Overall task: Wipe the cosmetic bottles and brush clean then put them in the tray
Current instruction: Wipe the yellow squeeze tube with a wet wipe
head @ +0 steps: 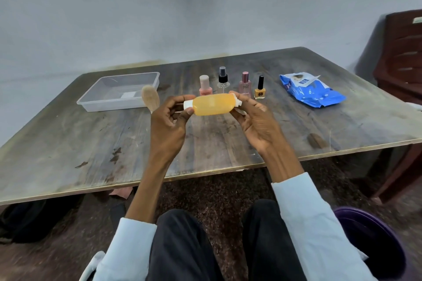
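An orange bottle (212,104) with a white cap lies sideways in the air above the table. My left hand (169,118) pinches its cap end and my right hand (253,118) holds its other end, with a bit of white wipe (238,102) under the fingers. Behind it stand a pink bottle (205,86), a clear spray bottle (223,80), a rose perfume bottle (245,84) and a yellow nail polish (260,89). A wooden brush (150,98) lies beside the clear plastic tray (91,100) at the left.
A blue pack of wipes (312,91) lies at the right of the wooden table (91,148). A dark chair (402,57) stands at far right and a purple bin (374,244) sits on the floor by my right leg.
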